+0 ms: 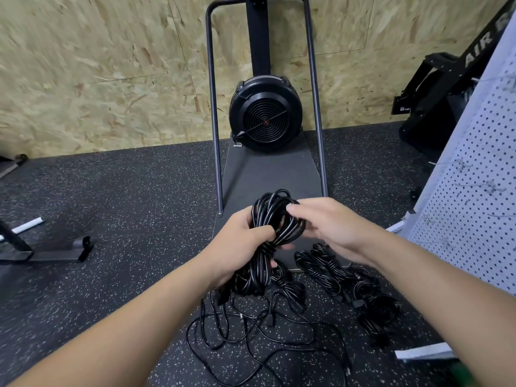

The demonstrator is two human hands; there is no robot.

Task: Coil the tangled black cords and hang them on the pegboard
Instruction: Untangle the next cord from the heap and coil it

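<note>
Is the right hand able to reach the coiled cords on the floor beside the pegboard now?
Probably yes, but not freely: the right hand is busy on the cord bundle that the left hand grips. The coiled cords on the floor lie just below it, beside the pegboard, with nothing between.

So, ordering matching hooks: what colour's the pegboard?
White pegboard with dark holes, head view.
</note>
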